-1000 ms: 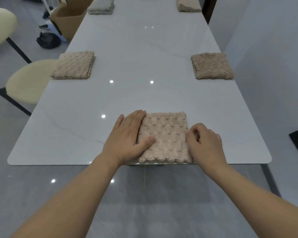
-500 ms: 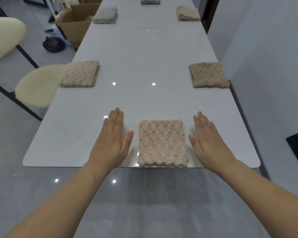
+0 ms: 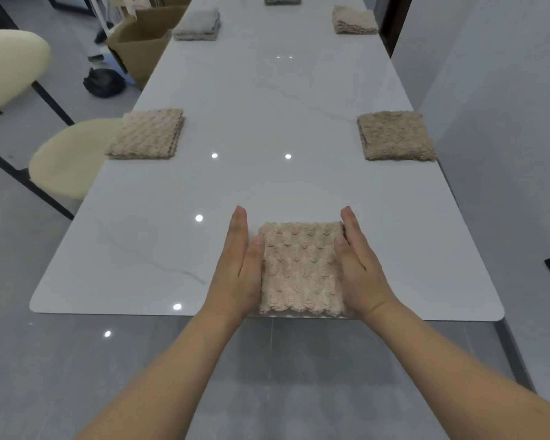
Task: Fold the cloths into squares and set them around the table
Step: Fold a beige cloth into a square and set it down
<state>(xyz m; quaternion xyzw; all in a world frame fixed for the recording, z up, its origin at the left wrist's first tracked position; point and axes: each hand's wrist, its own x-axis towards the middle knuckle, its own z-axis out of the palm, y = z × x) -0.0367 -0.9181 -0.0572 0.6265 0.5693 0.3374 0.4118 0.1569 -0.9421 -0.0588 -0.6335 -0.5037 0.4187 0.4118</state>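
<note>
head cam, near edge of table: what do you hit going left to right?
Bare table → left hand → folded beige cloth → right hand → bare table again. Both hands are flat, edge-on against the cloth's sides.

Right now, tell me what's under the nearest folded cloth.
The nearest cloth lies on the white table, its front edge at the rim. Beneath it nothing shows; its layers cover that.

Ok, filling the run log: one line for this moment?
stage: squaring | left hand: flat against cloth side | right hand: same | beige folded cloth: at table near edge
</note>
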